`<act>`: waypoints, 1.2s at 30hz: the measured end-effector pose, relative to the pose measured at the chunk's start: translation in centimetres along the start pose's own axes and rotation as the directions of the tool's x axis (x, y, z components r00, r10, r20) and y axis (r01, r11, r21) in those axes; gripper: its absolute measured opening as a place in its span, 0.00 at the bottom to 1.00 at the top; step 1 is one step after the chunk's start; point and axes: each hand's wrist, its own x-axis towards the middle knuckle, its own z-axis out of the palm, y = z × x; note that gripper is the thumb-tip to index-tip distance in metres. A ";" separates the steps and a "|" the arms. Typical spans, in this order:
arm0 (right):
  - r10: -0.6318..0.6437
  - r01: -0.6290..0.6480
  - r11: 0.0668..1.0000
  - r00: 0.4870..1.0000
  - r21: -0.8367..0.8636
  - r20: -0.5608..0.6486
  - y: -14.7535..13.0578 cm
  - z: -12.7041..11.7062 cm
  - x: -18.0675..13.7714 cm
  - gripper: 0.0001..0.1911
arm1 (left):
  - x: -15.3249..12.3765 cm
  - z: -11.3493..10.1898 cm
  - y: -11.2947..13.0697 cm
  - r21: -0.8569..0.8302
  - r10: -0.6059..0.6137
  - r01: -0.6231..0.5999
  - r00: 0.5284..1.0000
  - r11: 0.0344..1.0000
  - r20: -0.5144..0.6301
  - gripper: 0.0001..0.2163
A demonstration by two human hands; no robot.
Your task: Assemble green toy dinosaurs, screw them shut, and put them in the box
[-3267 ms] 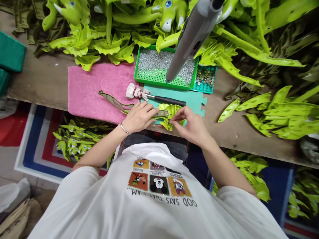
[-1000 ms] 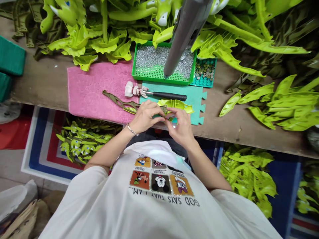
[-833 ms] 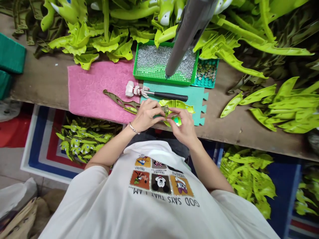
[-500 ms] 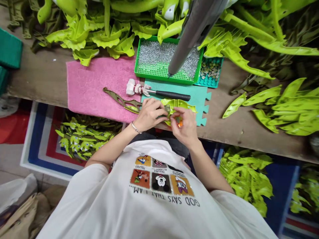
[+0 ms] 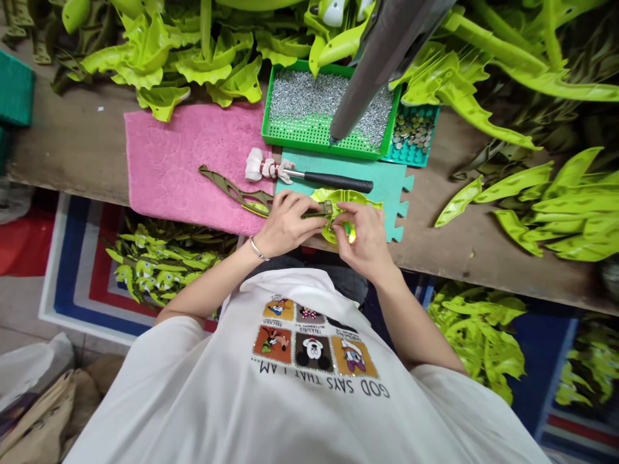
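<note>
Clasping the olive strip (image 5: pixel 327 209) under the left hand (image 5: pixel 285 222), probably to steady it against the lime shell (image 5: pixel 342 194) beside the right hand (image 5: pixel 364 236), curled, with any contents indiscernible.

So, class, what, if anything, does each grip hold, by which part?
The left grip holds the olive strip near its holed end; for the right grip, I cannot tell.

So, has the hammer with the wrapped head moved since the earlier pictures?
No. Against the turquoise mat and the pink towel, the hammer lies in the same place, though the camera's view has shifted.
</note>
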 end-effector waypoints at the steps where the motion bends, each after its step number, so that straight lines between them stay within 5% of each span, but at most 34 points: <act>1: -0.006 0.006 1.000 1.000 -0.011 -0.004 0.0 0.0 0.0 0.19 | -0.1 0.0 0.0 0.017 0.017 -0.017 1.000 1.000 -0.006 0.11; 9: -0.010 0.009 1.000 1.000 -0.030 -0.029 -0.2 0.4 0.0 0.18 | -1.5 0.7 0.2 0.084 0.108 -0.111 0.993 0.990 0.041 0.12; 16: 0.038 -0.039 0.999 0.999 -0.023 -0.030 -0.5 -1.0 -1.5 0.16 | -1.2 1.0 0.4 0.246 0.153 -0.138 0.987 0.959 -0.041 0.11; 25: 0.064 -0.023 0.984 0.973 0.177 -0.224 -1.1 -0.7 -2.7 0.08 | -1.0 0.3 -1.1 0.038 0.247 -0.252 0.963 0.967 0.106 0.17; 30: 0.024 -0.008 0.991 0.993 0.136 -0.117 -0.8 -0.7 -2.2 0.08 | -0.4 0.1 -1.4 -0.097 0.141 -0.125 0.972 0.987 0.186 0.21; 36: -0.004 0.002 1.000 0.999 -0.029 -0.052 0.2 0.3 -2.4 0.08 | -0.2 0.2 -1.3 -0.057 0.193 -0.185 0.958 0.981 0.214 0.14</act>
